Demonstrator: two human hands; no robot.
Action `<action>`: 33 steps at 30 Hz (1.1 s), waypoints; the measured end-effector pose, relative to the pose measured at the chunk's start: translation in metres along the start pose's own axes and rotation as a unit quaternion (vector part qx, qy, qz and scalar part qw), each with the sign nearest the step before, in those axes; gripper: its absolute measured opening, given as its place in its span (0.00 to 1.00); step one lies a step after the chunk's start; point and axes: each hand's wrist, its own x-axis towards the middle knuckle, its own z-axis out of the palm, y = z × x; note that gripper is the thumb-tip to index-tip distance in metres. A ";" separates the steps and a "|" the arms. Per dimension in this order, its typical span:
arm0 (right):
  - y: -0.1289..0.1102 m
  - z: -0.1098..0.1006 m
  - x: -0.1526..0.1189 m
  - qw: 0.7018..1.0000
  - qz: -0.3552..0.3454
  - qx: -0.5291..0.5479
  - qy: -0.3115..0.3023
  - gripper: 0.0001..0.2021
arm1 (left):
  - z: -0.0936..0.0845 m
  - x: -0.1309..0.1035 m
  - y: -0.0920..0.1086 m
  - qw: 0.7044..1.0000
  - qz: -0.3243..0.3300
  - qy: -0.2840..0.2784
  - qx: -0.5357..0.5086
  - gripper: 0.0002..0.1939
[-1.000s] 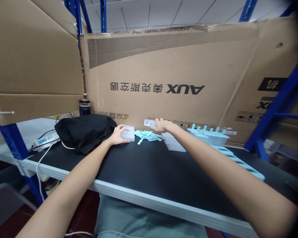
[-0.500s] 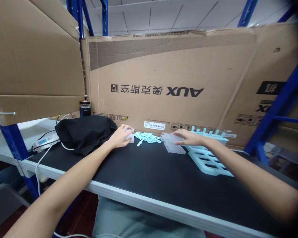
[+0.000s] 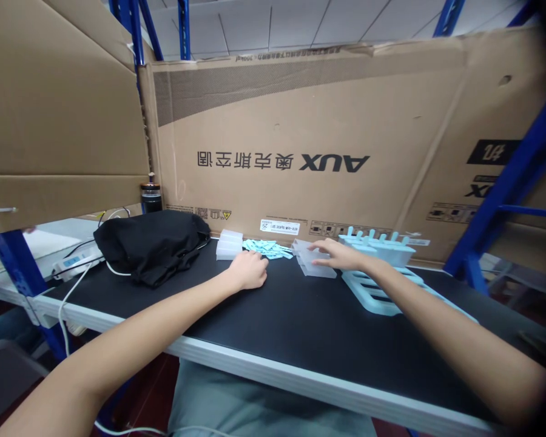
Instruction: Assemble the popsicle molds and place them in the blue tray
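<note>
The right hand [image 3: 334,255] rested flat, fingers spread, on a stack of translucent plastic lids [image 3: 313,262]. The left hand [image 3: 250,272], loosely curled and holding nothing, lay beside scattered pale-blue sticks [image 3: 267,247].

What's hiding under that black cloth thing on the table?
A white cable runs out from under the black bag and hangs off the table edge. Whatever else lies under the bag is covered.

Far wall: I see a big AUX cardboard box [image 3: 327,127].
Far left: black cloth [image 3: 152,243], dark bottle [image 3: 151,195] behind it.
Left edge: white power strip [image 3: 73,261].
Right: blue rack post [image 3: 505,188].
</note>
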 end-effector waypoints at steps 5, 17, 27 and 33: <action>-0.003 0.004 0.001 0.999 -0.039 -0.017 0.032 0.26 | 0.001 0.009 0.012 0.998 -0.002 -0.017 -0.052 0.16; -0.002 0.007 -0.016 0.996 -0.018 -0.010 0.090 0.23 | 0.011 0.024 0.022 0.991 -0.049 -0.019 -0.123 0.21; -0.006 -0.007 -0.033 0.957 0.073 -0.061 0.275 0.15 | 0.015 0.053 0.055 0.992 0.014 0.001 -0.127 0.17; 0.027 -0.012 -0.064 0.861 0.280 0.001 0.424 0.21 | 0.022 0.077 0.066 0.989 -0.042 -0.013 -0.140 0.17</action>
